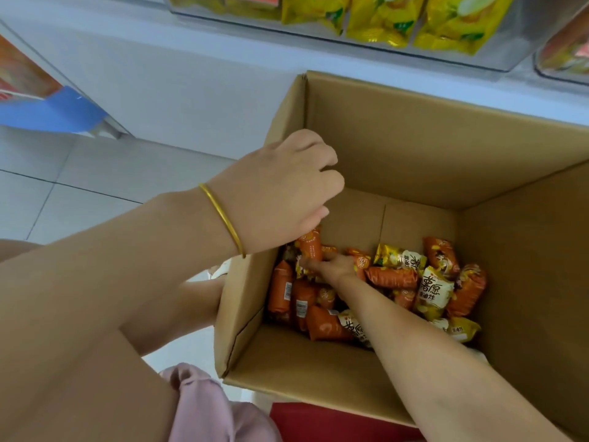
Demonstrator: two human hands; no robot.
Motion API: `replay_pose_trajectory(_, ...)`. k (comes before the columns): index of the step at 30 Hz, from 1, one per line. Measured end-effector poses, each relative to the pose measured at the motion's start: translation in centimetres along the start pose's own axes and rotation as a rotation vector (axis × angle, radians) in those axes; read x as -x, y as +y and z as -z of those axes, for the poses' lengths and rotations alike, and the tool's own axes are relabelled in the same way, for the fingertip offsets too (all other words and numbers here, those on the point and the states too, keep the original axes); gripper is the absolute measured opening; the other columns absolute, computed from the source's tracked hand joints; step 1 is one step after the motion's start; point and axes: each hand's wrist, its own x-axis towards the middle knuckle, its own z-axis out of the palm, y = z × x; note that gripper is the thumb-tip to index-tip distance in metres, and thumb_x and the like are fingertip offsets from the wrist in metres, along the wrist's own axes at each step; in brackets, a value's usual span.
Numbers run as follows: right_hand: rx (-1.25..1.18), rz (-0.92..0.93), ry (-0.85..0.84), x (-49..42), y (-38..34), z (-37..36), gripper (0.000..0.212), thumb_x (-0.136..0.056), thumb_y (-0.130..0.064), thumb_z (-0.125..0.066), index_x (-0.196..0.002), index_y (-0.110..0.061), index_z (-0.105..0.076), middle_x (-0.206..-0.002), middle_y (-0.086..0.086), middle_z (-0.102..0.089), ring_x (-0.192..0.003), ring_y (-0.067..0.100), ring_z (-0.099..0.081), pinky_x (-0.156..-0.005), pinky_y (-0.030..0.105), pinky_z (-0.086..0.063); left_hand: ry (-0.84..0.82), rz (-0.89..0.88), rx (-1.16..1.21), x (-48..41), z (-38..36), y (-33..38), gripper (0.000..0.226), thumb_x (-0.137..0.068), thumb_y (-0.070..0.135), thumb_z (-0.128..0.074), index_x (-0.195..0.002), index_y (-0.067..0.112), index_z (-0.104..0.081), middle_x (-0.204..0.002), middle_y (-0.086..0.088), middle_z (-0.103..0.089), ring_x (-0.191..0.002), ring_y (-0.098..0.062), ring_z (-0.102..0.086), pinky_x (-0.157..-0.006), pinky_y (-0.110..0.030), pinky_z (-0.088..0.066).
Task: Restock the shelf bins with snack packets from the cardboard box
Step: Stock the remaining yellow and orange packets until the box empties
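An open cardboard box (pixel 414 148) stands on the floor below the shelf. Its bottom holds a heap of snack packets (pixel 392 277), several orange and several yellow-and-white. My left hand (pixel 280 189), with a gold bangle at the wrist, hovers over the box's left wall with curled fingers and grips the top of an orange packet (pixel 310 247) that hangs below it. My right hand (pixel 334 266) reaches deep into the box, its fingers stretched out over the packets just under that orange packet. A clear shelf bin (pixel 497 55) above holds yellow packets (pixel 382 17).
A second clear bin (pixel 561 55) with orange packets is at the top right. A white shelf base runs behind the box. A blue and orange carton (pixel 47 103) sits at the left on the tiled floor. Something red (pixel 334 422) lies under the box's near edge.
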Motion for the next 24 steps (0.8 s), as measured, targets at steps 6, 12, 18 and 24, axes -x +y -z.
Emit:
replay_pose_trajectory(6,-0.208,-0.056,-0.168,1.5,1.2,1.5,0.098,-0.067,-0.061,-0.076,-0.145,-0.018,-0.037,-0.149,0.008,-0.038,-0.135,0.03,-0.039,-0.108,0.048,-0.039,-0.151,0.094,0.0,-0.9,-0.2,1.5,0.036,-0.095,0.03,-0.044,-0.127,0.016,-0.055,-0.136,-0.004,-0.046,-0.132,-0.021,-0.031,-0.104,-0.041,-0.038)
replay_pose_trajectory(12,-0.353,-0.092,-0.175,0.6,0.8,1.1,0.097,-0.072,-0.056,-0.074,-0.148,-0.016,-0.029,-0.153,0.01,-0.031,-0.139,0.032,-0.032,-0.112,0.048,-0.033,-0.106,0.08,0.024,-0.7,0.1,2.2,0.035,-0.094,0.028,-0.047,-0.124,0.014,-0.058,-0.132,-0.006,-0.05,-0.13,-0.023,-0.034,-0.101,-0.044,-0.041)
replay_pose_trajectory(18,-0.379,-0.133,-0.176,0.2,0.9,0.4,0.105,-0.068,-0.052,-0.08,-0.149,-0.015,-0.026,-0.153,0.011,-0.032,-0.138,0.033,-0.032,-0.109,0.047,-0.031,-0.105,0.109,0.065,-0.3,-0.4,1.5,0.035,-0.094,0.029,-0.047,-0.125,0.016,-0.058,-0.133,-0.004,-0.05,-0.13,-0.022,-0.035,-0.104,-0.038,-0.038)
replay_pose_trajectory(24,-0.443,0.001,-0.114,1.3,0.8,1.7,0.095,-0.068,-0.048,-0.081,-0.143,-0.01,-0.038,-0.147,0.008,-0.042,-0.134,0.029,-0.041,-0.109,0.042,-0.038,-0.113,0.083,0.005,-0.7,-1.4,1.1,0.032,-0.091,0.026,-0.051,-0.118,0.014,-0.063,-0.127,-0.007,-0.056,-0.125,-0.025,-0.043,-0.099,-0.04,-0.044)
